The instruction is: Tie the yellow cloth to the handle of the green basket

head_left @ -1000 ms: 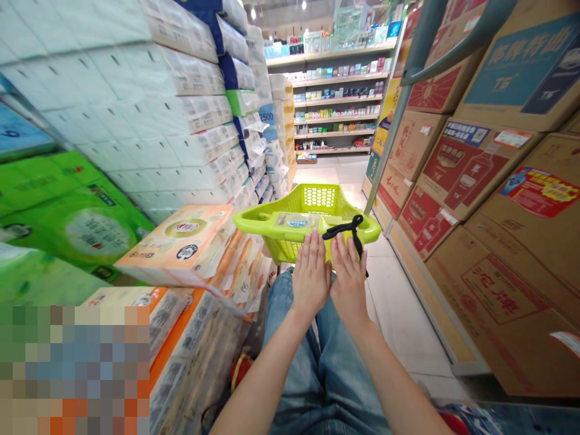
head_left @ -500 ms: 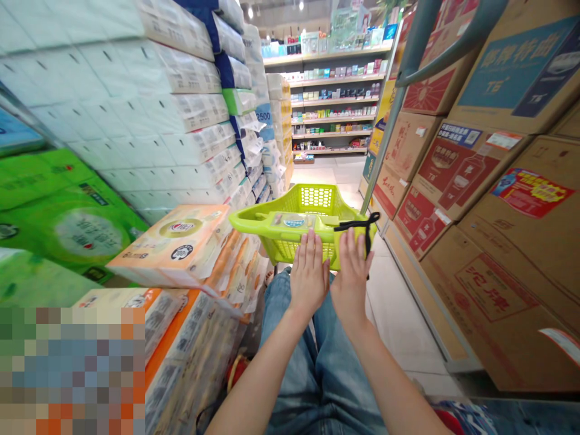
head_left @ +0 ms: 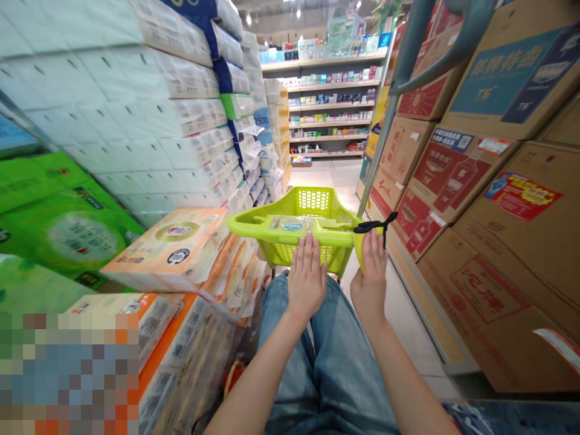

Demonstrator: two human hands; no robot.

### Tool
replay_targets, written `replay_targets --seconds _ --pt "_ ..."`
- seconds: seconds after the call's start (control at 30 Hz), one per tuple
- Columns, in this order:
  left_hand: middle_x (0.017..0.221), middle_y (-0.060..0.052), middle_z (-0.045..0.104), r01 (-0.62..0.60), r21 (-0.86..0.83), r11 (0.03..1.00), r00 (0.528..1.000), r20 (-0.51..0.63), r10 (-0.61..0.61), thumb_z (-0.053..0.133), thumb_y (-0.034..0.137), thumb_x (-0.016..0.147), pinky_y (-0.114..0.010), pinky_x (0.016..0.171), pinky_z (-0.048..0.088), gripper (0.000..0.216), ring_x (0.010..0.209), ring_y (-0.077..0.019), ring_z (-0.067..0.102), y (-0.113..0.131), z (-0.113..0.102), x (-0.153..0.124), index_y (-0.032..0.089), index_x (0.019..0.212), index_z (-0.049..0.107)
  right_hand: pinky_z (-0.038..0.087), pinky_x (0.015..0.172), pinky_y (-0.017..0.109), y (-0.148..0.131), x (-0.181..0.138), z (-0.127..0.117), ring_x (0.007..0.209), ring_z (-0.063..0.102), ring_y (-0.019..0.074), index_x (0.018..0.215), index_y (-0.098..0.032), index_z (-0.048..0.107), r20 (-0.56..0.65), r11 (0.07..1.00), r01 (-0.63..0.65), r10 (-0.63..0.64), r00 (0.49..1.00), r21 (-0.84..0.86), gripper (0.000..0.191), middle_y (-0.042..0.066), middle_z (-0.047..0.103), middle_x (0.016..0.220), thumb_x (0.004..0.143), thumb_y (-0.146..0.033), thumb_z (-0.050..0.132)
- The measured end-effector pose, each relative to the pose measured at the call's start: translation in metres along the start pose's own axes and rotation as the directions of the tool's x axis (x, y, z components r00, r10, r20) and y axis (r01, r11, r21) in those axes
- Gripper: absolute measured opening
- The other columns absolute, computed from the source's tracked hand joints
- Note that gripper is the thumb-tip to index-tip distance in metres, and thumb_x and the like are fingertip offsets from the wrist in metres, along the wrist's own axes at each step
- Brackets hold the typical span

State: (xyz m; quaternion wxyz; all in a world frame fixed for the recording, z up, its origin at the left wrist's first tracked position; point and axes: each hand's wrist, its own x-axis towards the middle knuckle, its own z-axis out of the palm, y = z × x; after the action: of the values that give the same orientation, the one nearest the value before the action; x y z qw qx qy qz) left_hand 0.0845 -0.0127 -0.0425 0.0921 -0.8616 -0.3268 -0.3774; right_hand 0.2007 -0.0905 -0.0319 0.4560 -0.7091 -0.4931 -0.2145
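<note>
A lime-green plastic shopping basket (head_left: 317, 202) sits in front of my knees in a shop aisle. A folded handle and a black strap (head_left: 375, 225) lie across its near rim. My left hand (head_left: 307, 277) lies flat against the basket's near wall, fingers stretched up and together. My right hand (head_left: 371, 273) rests on the basket's right near corner, fingers straight, right under the black strap. Neither hand closes around anything. My legs in blue jeans (head_left: 317, 356) show below.
Stacked tissue packs (head_left: 181, 121) wall the left side, with orange packs (head_left: 176, 248) low and close to the basket. Cardboard cartons (head_left: 475, 181) line the right behind a grey metal post (head_left: 385, 133). The tiled aisle (head_left: 335, 172) runs ahead to product shelves (head_left: 330, 103).
My right hand has slid from beside the left hand out to the basket's right corner. The basket has turned a little to the left. The left hand stays on the near wall.
</note>
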Motion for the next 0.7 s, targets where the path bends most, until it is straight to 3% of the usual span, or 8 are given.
replay_targets --seconds 0.1,0.27,0.5,0.7 --pt "0.161 -0.020 0.024 0.005 -0.020 1.000 1.000 -0.016 -0.005 0.039 0.026 0.100 -0.048 0.117 0.034 0.069 0.152 -0.0274 0.014 0.000 0.000 -0.001 0.008 0.157 0.005 0.015 0.121 0.059 -0.023 0.001 0.009 0.154 0.010 0.0221 0.159 -0.022 0.008 0.010 1.000 -0.009 0.010 1.000 -0.027 0.075 0.013 0.025 0.163 0.089 -0.005 0.029" --pt "0.163 -0.017 0.022 -0.014 -0.010 1.000 1.000 0.024 0.015 0.036 0.017 0.098 -0.049 0.118 0.034 0.064 0.152 -0.0273 0.013 -0.004 -0.005 -0.002 0.012 0.157 0.011 0.013 0.123 0.054 -0.052 -0.004 0.020 0.152 0.021 0.0199 0.159 -0.024 0.012 0.148 0.988 0.130 -0.117 0.982 -0.081 0.069 0.010 0.035 0.159 0.094 -0.011 0.034" --pt "0.161 -0.020 0.025 0.005 -0.024 1.000 1.000 0.003 -0.005 0.040 0.026 0.100 -0.047 0.119 0.032 0.066 0.152 -0.0267 0.014 -0.002 -0.002 -0.001 0.007 0.156 0.011 0.015 0.123 0.052 -0.012 -0.006 0.001 0.152 0.020 0.0183 0.158 -0.024 0.016 0.149 0.971 0.216 -0.200 0.968 -0.103 0.071 0.009 0.041 0.156 0.091 -0.004 0.031" --pt "0.162 -0.018 0.023 0.011 -0.038 0.999 1.000 -0.009 -0.012 0.038 0.028 0.101 -0.047 0.119 0.032 0.067 0.152 -0.0268 0.015 -0.002 0.001 -0.001 0.010 0.157 0.006 0.021 0.121 0.055 0.012 0.006 -0.006 0.152 0.016 0.0192 0.159 -0.024 0.012 0.003 0.999 0.024 -0.024 1.000 0.024 0.084 0.009 0.026 0.163 0.080 0.001 0.029"
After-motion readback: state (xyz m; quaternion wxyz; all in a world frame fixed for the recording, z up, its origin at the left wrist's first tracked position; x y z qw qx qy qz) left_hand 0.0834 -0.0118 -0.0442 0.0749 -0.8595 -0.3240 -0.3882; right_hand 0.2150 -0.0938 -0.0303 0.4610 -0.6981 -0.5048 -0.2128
